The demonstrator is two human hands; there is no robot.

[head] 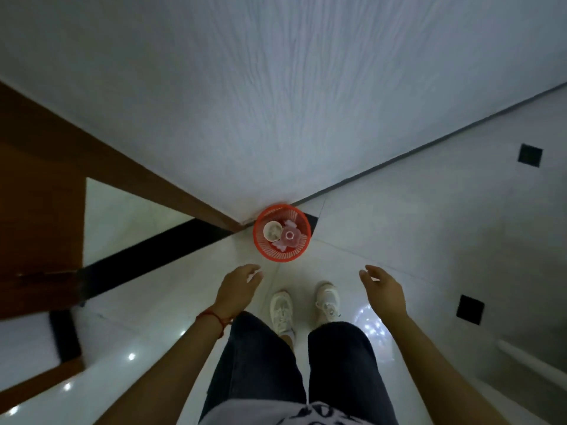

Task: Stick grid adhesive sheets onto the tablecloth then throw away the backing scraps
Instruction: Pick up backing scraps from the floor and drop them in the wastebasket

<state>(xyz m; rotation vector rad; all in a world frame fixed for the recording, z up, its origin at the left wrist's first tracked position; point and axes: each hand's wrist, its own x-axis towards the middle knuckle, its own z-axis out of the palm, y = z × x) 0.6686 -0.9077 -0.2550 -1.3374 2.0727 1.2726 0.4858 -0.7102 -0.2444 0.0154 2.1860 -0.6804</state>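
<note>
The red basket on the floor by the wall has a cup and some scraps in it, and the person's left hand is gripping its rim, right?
Not quite. In the head view the left hand is apart from the red basket, open and holding nothing. The rest stands: the basket sits on the floor by the wall, with a cup and scraps inside.

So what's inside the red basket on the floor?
The red basket holds a white cup, a clear plastic lid and pale crumpled scraps. Whatever lies under them is covered. Both hands, left and right, hold nothing.
</note>
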